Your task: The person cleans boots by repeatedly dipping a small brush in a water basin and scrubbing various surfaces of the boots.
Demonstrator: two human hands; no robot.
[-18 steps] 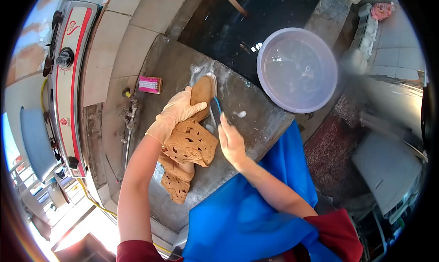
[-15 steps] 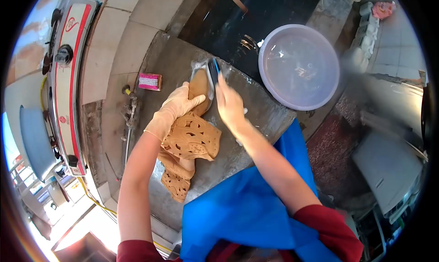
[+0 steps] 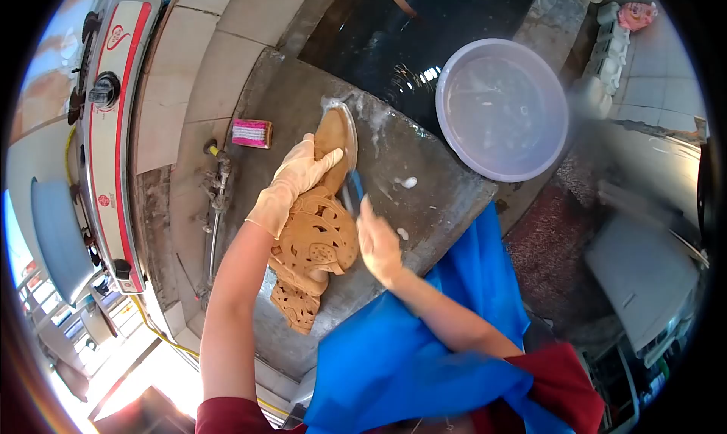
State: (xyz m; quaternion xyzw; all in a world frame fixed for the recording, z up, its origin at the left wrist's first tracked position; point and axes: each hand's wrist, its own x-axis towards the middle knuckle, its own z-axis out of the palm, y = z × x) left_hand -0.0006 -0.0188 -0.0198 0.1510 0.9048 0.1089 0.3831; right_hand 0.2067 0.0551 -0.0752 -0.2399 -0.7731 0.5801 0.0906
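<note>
Brushing along the pale edge of the sole looks like the step in hand. Your gloved left hand [image 3: 297,170] is clamped over the tan boot [image 3: 331,140], its thumb laid across toward the sole side. Your right hand [image 3: 379,245] grasps a blue-and-dark brush [image 3: 355,187]; it is blurred, so you cannot tell exactly how the fingers wrap it, nor whether the bristles touch the sole. The brush is just beside that edge. As a judgement, the next stroke calls for a firm left grip and the bristles laid flat along the rim.

The boot is on the wet bench [image 3: 424,207], between your hands. Its long axis runs away from you, leaning slightly right: the narrow toe end points to the far edge, while the patterned, cut-out shaft slumps back toward your body in folds. White foam [image 3: 410,182] dots the bench to the right; the pink-and-white sponge [image 3: 251,133] sits left of the boot.
</note>
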